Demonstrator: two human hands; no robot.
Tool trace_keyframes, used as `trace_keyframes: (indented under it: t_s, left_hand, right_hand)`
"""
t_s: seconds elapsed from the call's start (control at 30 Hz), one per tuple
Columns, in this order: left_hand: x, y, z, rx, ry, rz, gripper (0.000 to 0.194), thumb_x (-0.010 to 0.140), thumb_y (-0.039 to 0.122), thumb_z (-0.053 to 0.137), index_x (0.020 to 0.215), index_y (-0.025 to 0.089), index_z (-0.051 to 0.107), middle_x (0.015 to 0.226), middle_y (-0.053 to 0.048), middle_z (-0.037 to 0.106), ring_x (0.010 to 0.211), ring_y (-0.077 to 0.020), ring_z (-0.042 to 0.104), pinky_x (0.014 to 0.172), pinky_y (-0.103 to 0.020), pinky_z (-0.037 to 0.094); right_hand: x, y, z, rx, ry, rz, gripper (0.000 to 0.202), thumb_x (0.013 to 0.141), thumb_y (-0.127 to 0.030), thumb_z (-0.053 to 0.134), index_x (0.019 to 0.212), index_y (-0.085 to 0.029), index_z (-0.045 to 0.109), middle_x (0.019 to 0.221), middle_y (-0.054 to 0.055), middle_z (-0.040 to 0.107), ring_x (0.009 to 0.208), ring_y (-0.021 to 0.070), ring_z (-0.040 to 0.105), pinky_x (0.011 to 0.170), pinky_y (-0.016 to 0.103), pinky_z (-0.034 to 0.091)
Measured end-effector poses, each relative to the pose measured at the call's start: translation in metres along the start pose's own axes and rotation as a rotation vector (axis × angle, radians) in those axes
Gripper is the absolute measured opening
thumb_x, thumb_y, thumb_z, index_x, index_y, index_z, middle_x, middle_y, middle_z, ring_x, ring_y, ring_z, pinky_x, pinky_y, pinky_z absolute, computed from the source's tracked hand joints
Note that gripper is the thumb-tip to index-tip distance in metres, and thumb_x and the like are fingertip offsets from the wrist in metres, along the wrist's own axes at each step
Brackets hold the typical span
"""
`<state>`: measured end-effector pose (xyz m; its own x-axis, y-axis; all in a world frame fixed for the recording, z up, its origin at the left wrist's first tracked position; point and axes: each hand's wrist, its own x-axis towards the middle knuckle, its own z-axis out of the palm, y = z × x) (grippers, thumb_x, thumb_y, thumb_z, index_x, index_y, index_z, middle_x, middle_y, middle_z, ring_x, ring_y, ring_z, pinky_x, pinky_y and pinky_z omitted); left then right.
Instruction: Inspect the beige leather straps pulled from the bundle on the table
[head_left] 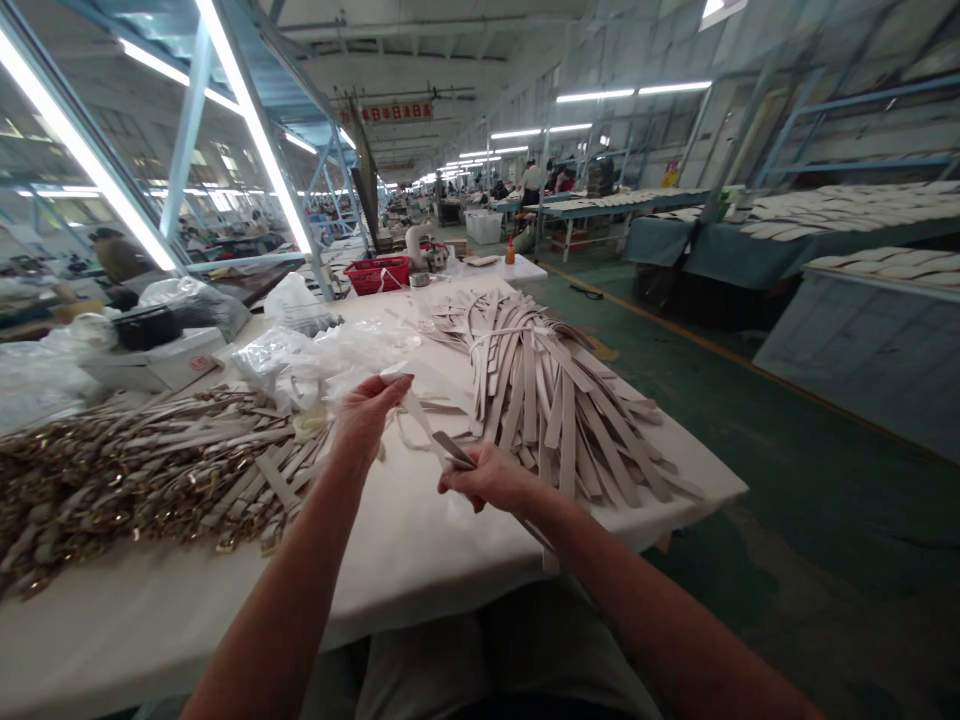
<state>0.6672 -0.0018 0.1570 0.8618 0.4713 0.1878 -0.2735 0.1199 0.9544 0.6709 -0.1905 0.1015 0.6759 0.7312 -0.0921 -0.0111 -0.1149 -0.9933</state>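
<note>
A pale strap stretches between my two hands above the table. My left hand pinches its far end between thumb and fingers. Closed around the nearer part is my right hand, and a strap end sticks up past its thumb. A tail of strap hangs below my right wrist toward the table's front edge. Just beyond the right hand lies a large tied bundle of beige straps. To the left, a heap of straps with gold-coloured metal buckles spreads over the white-covered table.
Clear plastic bags and a white box sit behind the buckled heap. Further back are a red basket and an orange bottle. A blue frame with lamps rises at left. Right of the green aisle, benches hold pale pieces.
</note>
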Motion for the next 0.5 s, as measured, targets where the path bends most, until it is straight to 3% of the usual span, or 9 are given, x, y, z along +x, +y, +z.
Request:
trace_keyframes:
  t_s: [0.2,0.33,0.5]
  left_hand:
    - [0.002,0.016,-0.001,0.125,0.0,0.138,0.03,0.056,0.039,0.086,0.072,0.016,0.074,0.063,0.001,0.066,0.057,-0.0092,0.053,0.058,-0.022,0.043]
    - [0.008,0.014,-0.01,0.186,0.039,0.145,0.033,0.056,0.042,0.084,0.073,0.015,0.074,0.063,0.001,0.066,0.056,-0.0097,0.052,0.056,-0.022,0.043]
    - [0.018,0.0,-0.025,0.234,0.071,0.071,0.039,0.053,0.046,0.083,0.073,0.014,0.072,0.06,0.002,0.062,0.053,-0.0088,0.05,0.052,-0.021,0.041]
  right_hand:
    - [-0.023,-0.002,-0.016,0.202,-0.262,0.07,0.014,0.065,-0.029,0.07,0.066,-0.016,0.065,0.04,-0.01,0.045,0.034,0.0049,0.038,0.036,0.016,0.041]
    - [-0.041,0.011,-0.017,0.194,-0.213,0.132,0.015,0.061,-0.025,0.072,0.059,-0.016,0.06,0.042,-0.009,0.049,0.036,0.0049,0.043,0.034,0.013,0.039]
    - [-0.073,0.049,-0.013,0.39,-0.236,0.222,0.013,0.065,-0.025,0.066,0.058,-0.016,0.059,0.034,-0.011,0.04,0.029,0.0041,0.031,0.035,0.017,0.044]
